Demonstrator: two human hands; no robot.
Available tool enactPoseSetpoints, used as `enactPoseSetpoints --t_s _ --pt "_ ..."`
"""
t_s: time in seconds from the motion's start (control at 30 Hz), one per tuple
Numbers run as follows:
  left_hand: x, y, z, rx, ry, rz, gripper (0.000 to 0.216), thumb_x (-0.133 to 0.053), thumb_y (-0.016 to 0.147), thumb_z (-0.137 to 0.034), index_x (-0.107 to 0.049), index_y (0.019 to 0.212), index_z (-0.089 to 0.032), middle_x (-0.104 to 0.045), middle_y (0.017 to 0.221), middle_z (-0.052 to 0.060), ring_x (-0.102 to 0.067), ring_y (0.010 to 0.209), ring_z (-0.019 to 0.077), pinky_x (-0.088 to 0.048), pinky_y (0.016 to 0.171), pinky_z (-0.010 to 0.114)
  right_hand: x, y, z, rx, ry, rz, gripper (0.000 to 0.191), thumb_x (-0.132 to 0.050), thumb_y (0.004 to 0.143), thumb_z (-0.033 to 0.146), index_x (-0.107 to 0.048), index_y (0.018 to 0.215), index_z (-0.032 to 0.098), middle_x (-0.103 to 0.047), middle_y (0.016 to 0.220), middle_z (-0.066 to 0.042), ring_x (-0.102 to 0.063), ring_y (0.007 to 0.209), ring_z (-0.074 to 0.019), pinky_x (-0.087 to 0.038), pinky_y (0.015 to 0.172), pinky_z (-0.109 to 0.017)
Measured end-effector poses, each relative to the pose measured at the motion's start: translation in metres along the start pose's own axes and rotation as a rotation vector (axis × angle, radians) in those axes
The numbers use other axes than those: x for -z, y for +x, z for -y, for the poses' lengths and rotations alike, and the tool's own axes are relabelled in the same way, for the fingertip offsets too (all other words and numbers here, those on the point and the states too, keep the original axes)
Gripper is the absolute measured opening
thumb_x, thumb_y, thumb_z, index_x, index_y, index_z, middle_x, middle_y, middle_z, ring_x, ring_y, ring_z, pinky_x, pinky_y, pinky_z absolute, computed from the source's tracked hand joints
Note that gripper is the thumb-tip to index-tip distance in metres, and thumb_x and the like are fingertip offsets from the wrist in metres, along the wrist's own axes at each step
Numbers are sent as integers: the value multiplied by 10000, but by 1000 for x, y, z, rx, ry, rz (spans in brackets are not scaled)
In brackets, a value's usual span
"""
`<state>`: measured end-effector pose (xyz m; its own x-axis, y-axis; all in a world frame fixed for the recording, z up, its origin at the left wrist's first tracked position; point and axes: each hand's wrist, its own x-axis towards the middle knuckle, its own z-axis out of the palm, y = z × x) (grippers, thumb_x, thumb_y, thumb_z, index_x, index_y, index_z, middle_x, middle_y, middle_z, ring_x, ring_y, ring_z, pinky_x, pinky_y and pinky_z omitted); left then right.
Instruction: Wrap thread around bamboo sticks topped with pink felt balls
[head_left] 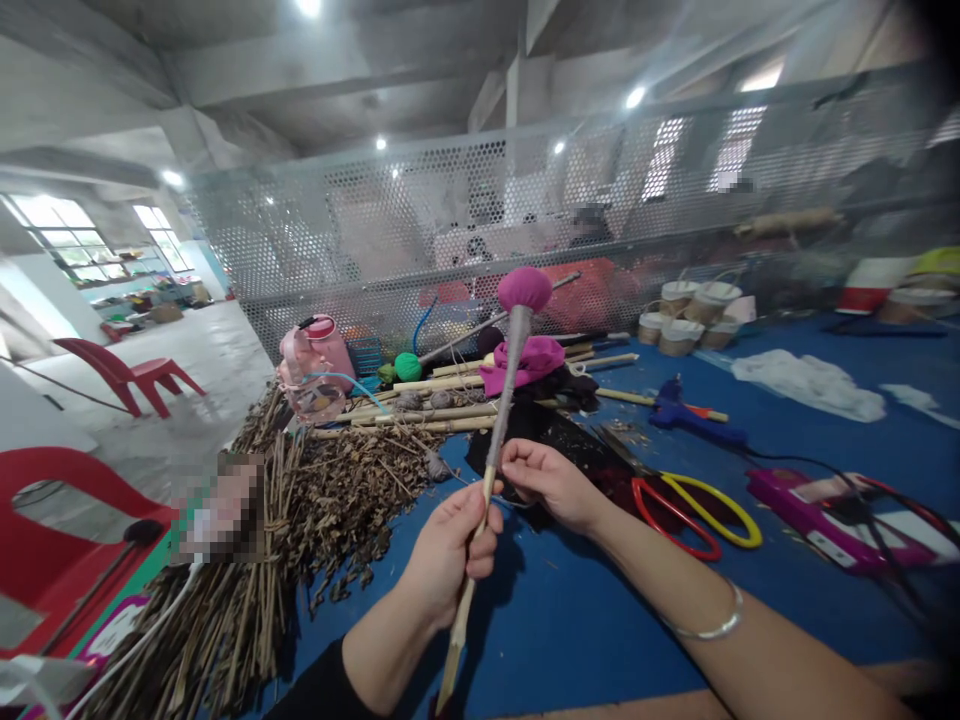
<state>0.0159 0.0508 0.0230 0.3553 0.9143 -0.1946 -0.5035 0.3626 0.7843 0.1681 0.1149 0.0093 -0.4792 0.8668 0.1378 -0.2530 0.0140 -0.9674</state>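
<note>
My left hand [454, 545] is closed around a wooden stick [465, 600], which slants up and away from me. A magenta fabric-covered ball [524, 290] tops the stick, and grey yarn [507, 395] is wound round its upper part down to bare wood. Just right of the stick, where the winding ends, my right hand [551, 482] has thumb and fingers pinched together on a thin grey strand that is mostly hidden. A small grey yarn ball [437, 466] lies left of the stick, with a strand running from it towards my hands.
Dried plant stems [217, 620] heap up at left. Scissors with red and yellow handles [709, 510], a blue glue gun [694, 418] and a purple device [832, 520] lie at right. Sticks, magenta cloth [525, 362] and a green ball [408, 367] sit before a perforated metal screen [360, 220].
</note>
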Motion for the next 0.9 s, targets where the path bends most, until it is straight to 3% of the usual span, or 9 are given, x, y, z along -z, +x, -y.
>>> enactPoseSetpoints --t_s 0.1,0.2,0.3,0.43,0.63,0.77,0.9 --pt "1 -1 3 -5 16 -23 339 -631 721 -381 -558 944 -137 -452 554 -59 -187 348 -20 -84 321 116 -1 0 0 4 2 33 277 -620 745 315 -501 945 165 -388 496 88 -235 387 -34 -144 385 -186" --pt "1 -2 6 0 49 -6 346 -665 691 -350 -551 945 -144 -472 551 -60 -177 339 -21 -78 319 124 0 -1 2 46 -20 46 530 -623 743 272 -396 1215 197 -384 490 97 -256 391 -42 -168 392 -182" --pt "0 -1 11 -43 71 10 364 -641 698 -387 -550 947 -138 -521 567 -42 -212 319 -14 -108 306 136 1 -2 6 80 -51 41 701 -632 731 238 -277 1335 228 -395 495 99 -286 403 -48 -200 408 -182" --pt "-3 1 18 -150 183 -37 414 -565 724 -487 -569 918 -122 -478 487 -45 -313 340 29 -208 308 147 0 -3 9 68 -46 56 762 -624 729 247 -222 1375 225 -373 481 105 -282 395 -49 -199 404 -185" --pt "-2 4 28 -253 241 -115 401 -629 670 -491 -463 869 -185 -377 462 -105 -281 318 34 -200 271 136 -2 -4 8 13 -6 36 851 -640 694 242 -165 1398 189 -356 463 114 -258 379 -49 -183 388 -182" --pt "2 10 28 -306 326 -155 400 -666 642 -463 -387 748 -197 -412 406 -110 -293 275 37 -227 262 142 3 -3 9 37 -1 34 821 -635 695 221 -198 1388 174 -353 458 114 -248 380 -48 -175 387 -183" --pt "2 9 22 -243 313 -79 381 -607 686 -497 -431 747 -165 -536 505 -40 -385 320 34 -255 293 134 8 -3 9 58 -10 38 793 -626 700 206 -221 1381 189 -337 465 113 -226 386 -45 -159 391 -182"
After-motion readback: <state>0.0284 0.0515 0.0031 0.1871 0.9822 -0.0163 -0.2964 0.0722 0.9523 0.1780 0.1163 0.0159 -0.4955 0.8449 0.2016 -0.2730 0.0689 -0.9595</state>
